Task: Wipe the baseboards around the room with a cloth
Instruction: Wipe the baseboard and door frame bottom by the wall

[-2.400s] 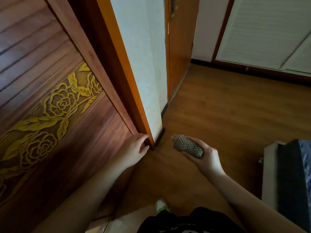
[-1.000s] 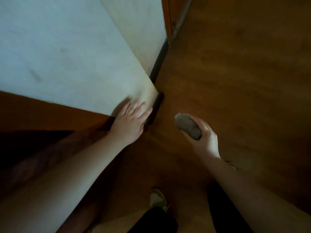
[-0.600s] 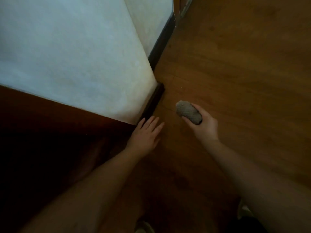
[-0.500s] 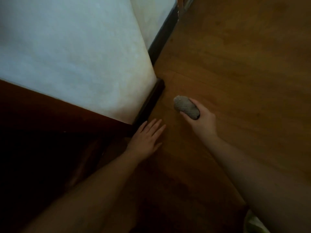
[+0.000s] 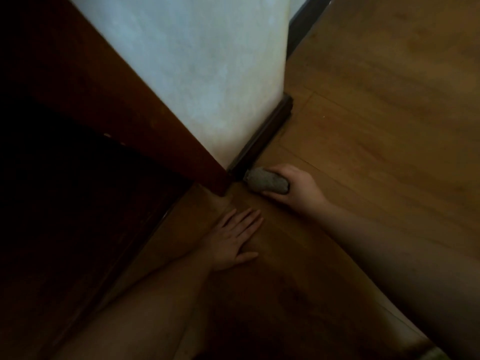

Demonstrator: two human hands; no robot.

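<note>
Right hand (image 5: 298, 189) gripping rolled cloth (image 5: 267, 181), touching baseboard (image 5: 262, 137) end; board running toward one o'clock; left hand (image 5: 233, 241) lying flat, nothing held.

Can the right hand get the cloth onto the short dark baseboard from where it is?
Probably yes: the right hand grips the cloth, whose tip is at the baseboard's near end, and nothing lies between them.

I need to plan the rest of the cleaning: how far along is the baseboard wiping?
Nothing visibly done: no wiped stretch can be told apart. In hand: the right hand grips the rolled cloth, its tip at the near end of the dark baseboard by the door frame; the left hand rests flat on the floor. Left: this strip up to the wall corner and the baseboard beyond it.
</note>
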